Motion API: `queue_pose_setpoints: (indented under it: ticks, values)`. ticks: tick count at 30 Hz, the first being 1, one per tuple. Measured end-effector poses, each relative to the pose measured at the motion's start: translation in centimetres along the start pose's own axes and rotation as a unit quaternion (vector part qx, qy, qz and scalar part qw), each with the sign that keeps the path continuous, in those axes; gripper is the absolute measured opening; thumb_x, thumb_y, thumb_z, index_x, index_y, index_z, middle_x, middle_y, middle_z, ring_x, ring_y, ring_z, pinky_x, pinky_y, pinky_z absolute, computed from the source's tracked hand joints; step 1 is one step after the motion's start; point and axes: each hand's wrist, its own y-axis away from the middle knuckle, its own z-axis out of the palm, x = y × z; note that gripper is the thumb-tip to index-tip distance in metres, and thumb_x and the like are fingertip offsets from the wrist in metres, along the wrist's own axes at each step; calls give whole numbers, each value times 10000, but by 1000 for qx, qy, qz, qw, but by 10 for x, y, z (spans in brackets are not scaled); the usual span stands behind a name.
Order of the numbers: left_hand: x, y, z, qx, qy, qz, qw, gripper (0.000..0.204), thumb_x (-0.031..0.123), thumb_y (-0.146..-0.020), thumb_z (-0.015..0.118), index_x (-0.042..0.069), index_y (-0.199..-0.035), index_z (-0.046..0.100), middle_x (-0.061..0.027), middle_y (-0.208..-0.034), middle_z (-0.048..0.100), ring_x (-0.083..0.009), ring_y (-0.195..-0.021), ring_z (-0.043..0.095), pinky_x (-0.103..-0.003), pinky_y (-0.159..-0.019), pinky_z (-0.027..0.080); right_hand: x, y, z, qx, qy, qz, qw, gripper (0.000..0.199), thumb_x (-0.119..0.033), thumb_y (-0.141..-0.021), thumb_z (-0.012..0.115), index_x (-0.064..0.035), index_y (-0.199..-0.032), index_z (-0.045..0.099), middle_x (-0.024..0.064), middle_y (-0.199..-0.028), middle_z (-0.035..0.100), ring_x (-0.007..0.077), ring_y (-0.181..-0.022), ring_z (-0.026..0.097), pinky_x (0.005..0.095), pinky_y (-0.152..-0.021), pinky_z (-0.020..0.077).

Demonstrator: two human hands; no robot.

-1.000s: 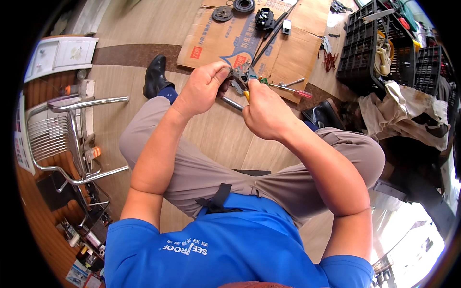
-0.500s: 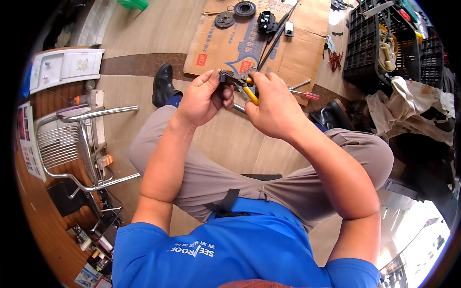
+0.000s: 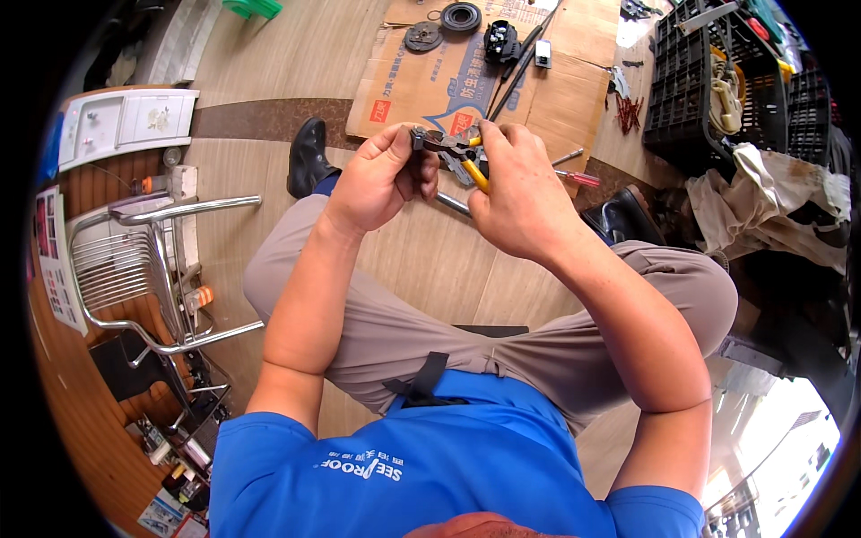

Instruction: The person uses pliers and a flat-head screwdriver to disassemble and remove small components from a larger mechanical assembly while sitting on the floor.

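Observation:
My left hand (image 3: 375, 188) pinches a small dark part (image 3: 418, 140) between thumb and fingers, above the near edge of the cardboard. Yellow-handled pliers (image 3: 474, 174) are gripped in my right hand (image 3: 529, 193), with their handles spread apart. The jaws point left and meet the small part or lie right beside it; whether they bite on it I cannot tell. Behind and below the pliers is a grey metal piece (image 3: 456, 170), mostly covered by the tool and my hand.
On the flattened cardboard (image 3: 556, 99) lie a black ring-shaped part (image 3: 461, 17), a round disc (image 3: 422, 37), a black housing (image 3: 500, 42), black cables (image 3: 520, 75) and a red-handled screwdriver (image 3: 585, 179). Black crates (image 3: 668, 108) stand at right, a metal-framed chair (image 3: 161, 269) at left.
My right hand has shifted slightly right, and the pliers' handles are spread wider than before. My left hand stays almost in place with the small part.

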Motion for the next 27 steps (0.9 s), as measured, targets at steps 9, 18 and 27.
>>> queue_pose_setpoints:
  ticks: [9,18,27]
  values:
    - [5,1,0,25,-169,19,985,360,343,-979,469,28,-1126,562,-65,-846,606,-160,-710,586,-313,-664,504,-2,0,-2,-32,14,12,999,568,-78,-754,584,135,-1247,400,296,-1181,466,410,-1139,460,436,-1005,391]
    - [3,3,0,18,-297,80,951,382,346,-987,465,-3,-1105,566,-32,-803,598,-110,-700,568,-255,-657,488,0,3,7,-37,94,-11,995,530,-33,-759,556,135,-1241,413,271,-1138,510,386,-1100,502,416,-971,418]
    - [0,1,-7,-19,-346,54,936,405,369,-985,452,-18,-1048,553,-43,-785,594,-119,-701,567,-262,-673,482,-1,4,10,-106,100,44,988,280,-25,-790,513,80,-1049,500,253,-1059,554,371,-1037,548,428,-900,465]
